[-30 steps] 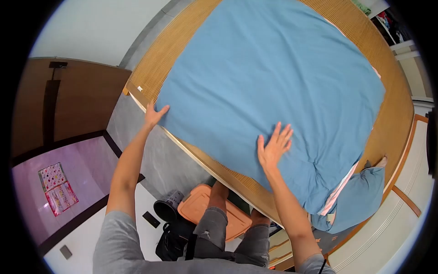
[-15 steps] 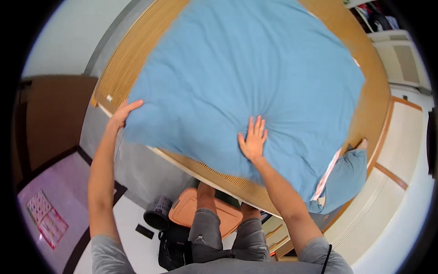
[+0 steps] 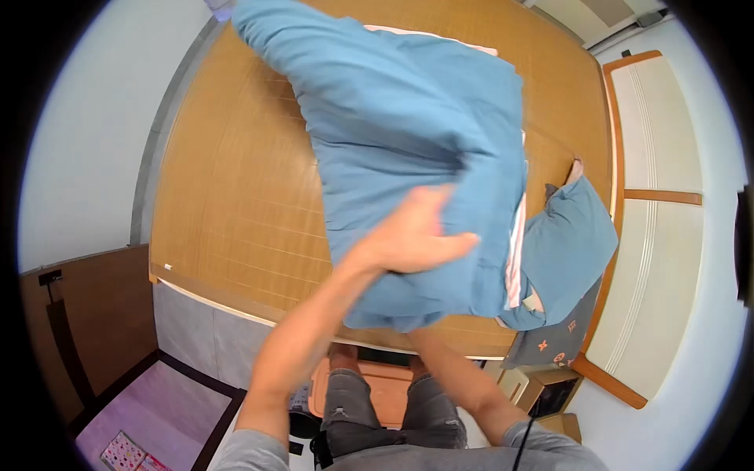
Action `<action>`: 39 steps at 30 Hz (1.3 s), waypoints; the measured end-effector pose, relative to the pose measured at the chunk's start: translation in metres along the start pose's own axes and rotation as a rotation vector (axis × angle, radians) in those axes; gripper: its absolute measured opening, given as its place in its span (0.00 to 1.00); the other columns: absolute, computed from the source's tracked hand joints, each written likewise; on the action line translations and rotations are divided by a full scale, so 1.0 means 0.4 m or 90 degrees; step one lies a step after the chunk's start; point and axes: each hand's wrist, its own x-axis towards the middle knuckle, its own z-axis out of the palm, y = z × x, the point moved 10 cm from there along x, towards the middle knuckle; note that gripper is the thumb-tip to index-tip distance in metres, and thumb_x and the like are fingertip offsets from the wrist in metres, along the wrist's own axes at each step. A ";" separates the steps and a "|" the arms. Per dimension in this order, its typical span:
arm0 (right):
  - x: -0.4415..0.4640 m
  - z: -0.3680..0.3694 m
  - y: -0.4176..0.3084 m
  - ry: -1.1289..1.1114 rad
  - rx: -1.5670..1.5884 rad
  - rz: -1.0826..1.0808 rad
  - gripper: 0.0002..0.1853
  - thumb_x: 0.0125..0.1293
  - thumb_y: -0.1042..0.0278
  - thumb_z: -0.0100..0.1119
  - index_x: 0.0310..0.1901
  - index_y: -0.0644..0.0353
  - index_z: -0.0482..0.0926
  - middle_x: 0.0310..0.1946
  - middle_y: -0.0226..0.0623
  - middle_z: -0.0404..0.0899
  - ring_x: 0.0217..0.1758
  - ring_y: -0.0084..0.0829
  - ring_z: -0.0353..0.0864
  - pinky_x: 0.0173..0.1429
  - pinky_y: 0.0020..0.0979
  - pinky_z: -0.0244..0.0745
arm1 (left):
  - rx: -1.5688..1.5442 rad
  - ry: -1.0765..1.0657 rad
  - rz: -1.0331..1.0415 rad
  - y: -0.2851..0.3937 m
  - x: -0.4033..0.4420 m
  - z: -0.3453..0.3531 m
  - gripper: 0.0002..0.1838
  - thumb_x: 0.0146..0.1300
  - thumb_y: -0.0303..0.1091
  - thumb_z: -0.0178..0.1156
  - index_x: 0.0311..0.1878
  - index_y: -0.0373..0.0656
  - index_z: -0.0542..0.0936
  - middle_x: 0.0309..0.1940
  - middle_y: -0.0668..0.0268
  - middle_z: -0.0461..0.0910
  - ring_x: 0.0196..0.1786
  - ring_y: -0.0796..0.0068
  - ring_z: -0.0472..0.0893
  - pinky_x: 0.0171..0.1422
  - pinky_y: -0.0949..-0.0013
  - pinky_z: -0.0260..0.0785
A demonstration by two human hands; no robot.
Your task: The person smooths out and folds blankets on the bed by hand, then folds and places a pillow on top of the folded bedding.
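Note:
A blue quilt [image 3: 377,188] lies folded over itself on the bed, a pale pink edge showing along its right side and its far end bunched to the upper left. My left hand [image 3: 424,231] is over the quilt's near part, blurred by motion, with thumb and fingers apart and nothing visible between them. My right forearm reaches to the quilt's near edge, where my right hand [image 3: 416,323] is mostly hidden under or behind the cloth, so its grip does not show.
The bed's woven mat [image 3: 236,196] shows left of the quilt. A blue pillow [image 3: 569,243] lies at the right by the cream headboard [image 3: 648,267]. A dark grey printed cloth [image 3: 550,337] is below it. An orange-pink lidded box [image 3: 381,392] stands by my legs.
The quilt's left part has been folded over to the right, baring the mat. My left hand has moved right from the quilt's left corner; my right hand has come back to the near edge.

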 end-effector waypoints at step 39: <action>0.009 -0.705 -0.280 0.433 -0.846 -0.246 0.34 0.59 0.55 0.48 0.64 0.63 0.55 0.68 0.52 0.44 0.70 0.53 0.41 0.66 0.58 0.35 | 0.825 0.141 -0.186 -0.712 0.070 0.297 0.35 0.60 0.54 0.47 0.66 0.45 0.57 0.69 0.50 0.44 0.71 0.51 0.42 0.68 0.42 0.33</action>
